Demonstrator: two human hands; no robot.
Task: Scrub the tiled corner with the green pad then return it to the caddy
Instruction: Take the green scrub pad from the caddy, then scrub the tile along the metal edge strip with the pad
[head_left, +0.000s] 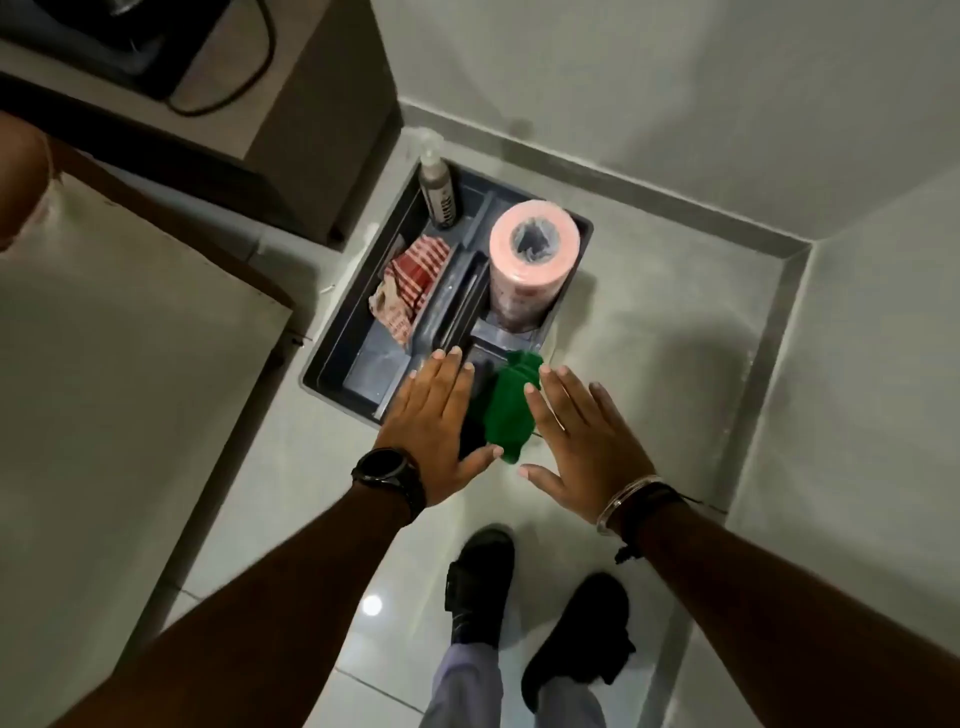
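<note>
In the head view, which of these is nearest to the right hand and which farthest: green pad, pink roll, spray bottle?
From the right hand:
1. Green pad, just left of its fingers, at the caddy's near end.
2. Pink roll, upright in the caddy's right side.
3. Spray bottle, in the far left corner.

No legible text anywhere. Bottle (438, 193) in the caddy (332, 358) carries a dark vertical label, lettering too blurred to read. Pink roll (527, 265) has print low on its wrapper, also unreadable. Watch (387, 470) face is dark
</note>
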